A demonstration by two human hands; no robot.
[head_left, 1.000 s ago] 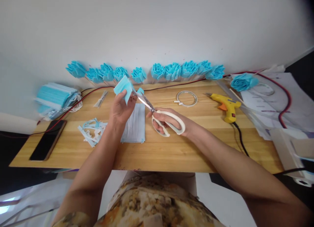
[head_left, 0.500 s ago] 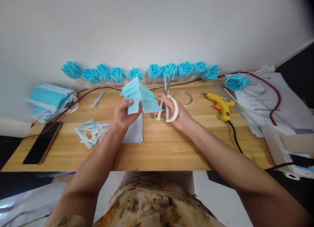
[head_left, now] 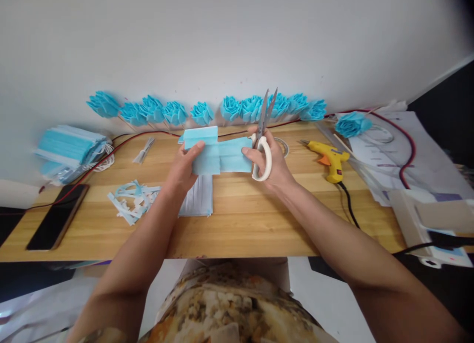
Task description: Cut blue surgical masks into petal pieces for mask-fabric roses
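Note:
My left hand [head_left: 185,165] pinches a light-blue sheet of mask fabric [head_left: 211,157] between thumb and fingers, above the table. The sheet has a step in its outline near the middle. My right hand [head_left: 272,160] grips the sheet's right end with the thumb and also carries white-handled scissors [head_left: 263,155], whose blades point up, slightly apart. Below the left hand lies a pale pleated mask piece [head_left: 200,197] on the wood, partly hidden by the forearm.
Several blue fabric roses [head_left: 174,113] line the wall. At left are stacked masks [head_left: 70,148], a phone [head_left: 57,219], and cut scraps [head_left: 133,202]. A tape roll [head_left: 283,146] is behind the right hand. A yellow glue gun [head_left: 329,157], papers [head_left: 392,140] and a red cable [head_left: 409,160] lie right.
The blue piece has been spread flatter and straighter. My right hand has taken its right end, and the scissors have swung upward with their blades a little wider apart.

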